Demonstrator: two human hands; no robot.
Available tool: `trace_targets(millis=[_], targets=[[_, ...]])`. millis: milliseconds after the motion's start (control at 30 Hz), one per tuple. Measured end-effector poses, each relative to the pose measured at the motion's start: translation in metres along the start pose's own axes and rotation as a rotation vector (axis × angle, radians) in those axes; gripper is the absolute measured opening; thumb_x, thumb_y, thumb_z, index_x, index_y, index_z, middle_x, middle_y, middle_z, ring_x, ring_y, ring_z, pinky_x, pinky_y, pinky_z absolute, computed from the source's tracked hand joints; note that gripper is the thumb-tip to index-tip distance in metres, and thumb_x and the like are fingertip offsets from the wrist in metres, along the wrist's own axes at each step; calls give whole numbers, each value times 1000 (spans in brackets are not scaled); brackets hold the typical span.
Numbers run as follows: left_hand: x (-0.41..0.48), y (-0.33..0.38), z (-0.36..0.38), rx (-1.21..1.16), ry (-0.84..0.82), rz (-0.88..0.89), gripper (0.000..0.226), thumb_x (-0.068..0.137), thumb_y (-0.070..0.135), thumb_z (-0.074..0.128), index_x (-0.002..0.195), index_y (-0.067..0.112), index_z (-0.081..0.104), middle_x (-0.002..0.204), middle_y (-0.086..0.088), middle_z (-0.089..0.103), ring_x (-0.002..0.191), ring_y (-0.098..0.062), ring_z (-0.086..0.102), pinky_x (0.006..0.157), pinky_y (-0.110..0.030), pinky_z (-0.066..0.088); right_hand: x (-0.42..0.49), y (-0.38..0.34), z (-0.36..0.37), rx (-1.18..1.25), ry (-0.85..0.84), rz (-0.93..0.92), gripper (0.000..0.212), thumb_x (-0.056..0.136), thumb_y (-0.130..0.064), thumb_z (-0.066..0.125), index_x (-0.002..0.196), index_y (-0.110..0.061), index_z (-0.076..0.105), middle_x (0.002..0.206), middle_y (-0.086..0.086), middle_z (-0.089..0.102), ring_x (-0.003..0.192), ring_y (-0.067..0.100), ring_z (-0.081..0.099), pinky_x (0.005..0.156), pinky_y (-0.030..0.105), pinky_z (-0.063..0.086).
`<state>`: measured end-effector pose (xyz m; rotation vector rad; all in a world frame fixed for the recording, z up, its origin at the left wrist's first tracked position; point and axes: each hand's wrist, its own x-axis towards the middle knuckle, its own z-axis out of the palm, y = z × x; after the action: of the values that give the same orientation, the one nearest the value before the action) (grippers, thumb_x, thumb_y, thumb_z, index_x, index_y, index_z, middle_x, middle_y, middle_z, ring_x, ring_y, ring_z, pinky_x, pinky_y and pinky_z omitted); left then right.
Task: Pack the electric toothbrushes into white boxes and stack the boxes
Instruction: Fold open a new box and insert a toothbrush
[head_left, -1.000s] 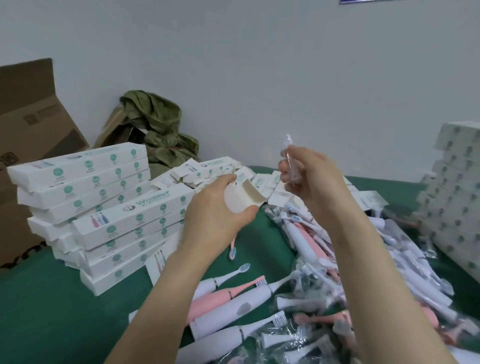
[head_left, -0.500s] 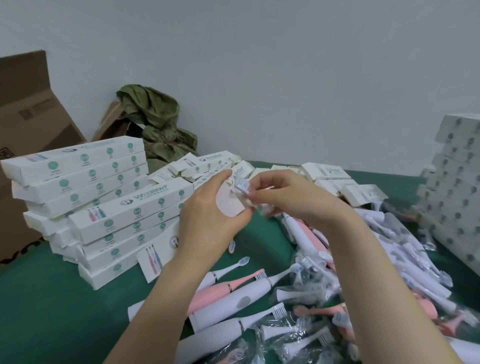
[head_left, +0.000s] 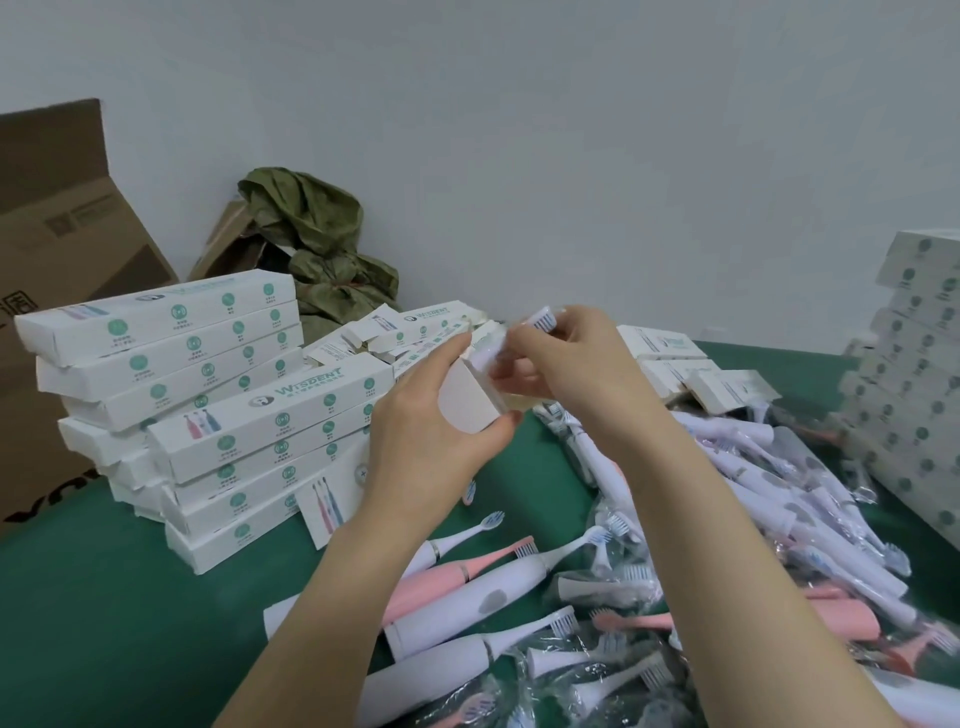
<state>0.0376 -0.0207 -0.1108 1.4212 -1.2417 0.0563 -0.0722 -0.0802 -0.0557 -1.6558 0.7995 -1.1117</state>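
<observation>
L hand (head_left: 431, 441) grips a white box (head_left: 465, 402), open end up, over the green tabletop (head_left: 104, 597). R hand (head_left: 566, 364) pinches a wrapped brush head (head_left: 543, 318) right at that opening. Loose toothbrushes (head_left: 753, 493) are piled below and to the R, box stacks (head_left: 208, 395) on the L. Pale wall (head_left: 571, 156) behind, w/ a brown carton (head_left: 62, 234) far L.

Spread across the green table (head_left: 93, 623): stacked white boxes (head_left: 218, 415) at left, another stack (head_left: 914, 395) at the right edge, loose boxes (head_left: 667, 343) behind, white and pink toothbrushes (head_left: 467, 608) heaped centrally, wrapped brush heads (head_left: 608, 675) among them.
</observation>
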Motion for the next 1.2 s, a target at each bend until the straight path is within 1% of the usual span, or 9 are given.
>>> trace_targets(millis=[133,333,433,533,633,800,967,1100,1200], targets=[[2,0,-1,-14,52,30,66,63,20,85,125,20,61,114,14,60,105,7,46,87,0,29,-3,1,-2,138,-92,29,14,85,2,54,78,11,63,70,16,69,65,21,70,69,29,60],[3,0,-1,-36,65,2,70,62,23,86,127,23,60,116,16,60,103,10,47,87,1,32,-4,4,4,-295,-76,-103,22,79,-30,75,86,-10,68,79,12,63,62,8,53,56,22,39],[5,-2,-3,-58,85,-32,71,63,28,85,128,28,58,115,21,57,106,8,47,90,-6,33,-2,1,-7,-137,-80,-58,37,79,-29,75,111,-20,59,81,-2,63,64,6,63,71,24,52],[5,-3,-4,-56,99,-26,70,62,26,86,127,27,59,114,21,58,109,2,50,94,-14,36,-3,-4,-4,-76,23,-203,15,84,-13,70,96,-17,63,77,-1,69,67,9,66,72,31,57],[5,-3,-5,-53,95,-16,70,62,27,85,128,26,59,110,25,54,108,5,49,90,-7,34,-5,-3,10,-299,55,-374,8,85,-12,66,81,-18,70,75,-12,63,68,-3,56,64,12,44],[3,-1,-7,-41,58,18,69,65,19,82,129,24,58,115,17,58,112,-5,54,95,-17,37,-2,8,18,-730,-132,-421,22,94,-19,56,107,-22,72,94,-2,40,97,14,41,82,24,35],[2,-2,-11,-124,126,5,72,64,36,84,129,32,56,109,30,54,107,7,50,92,-8,37,-2,4,2,-478,49,-362,20,86,-19,64,104,-28,64,94,-9,54,76,-5,49,66,5,36],[5,-5,-16,-231,62,1,86,57,52,81,135,38,47,123,34,47,121,10,43,100,-15,37,-4,-1,-2,-206,-55,-146,16,92,-25,57,105,-21,66,79,-6,70,66,6,65,72,28,57],[6,-4,-15,-218,-108,19,110,49,42,90,137,57,24,135,32,38,129,13,31,103,-13,30,-3,-3,5,-241,-58,-200,29,95,-15,44,87,6,61,66,18,58,57,15,53,61,37,45]])
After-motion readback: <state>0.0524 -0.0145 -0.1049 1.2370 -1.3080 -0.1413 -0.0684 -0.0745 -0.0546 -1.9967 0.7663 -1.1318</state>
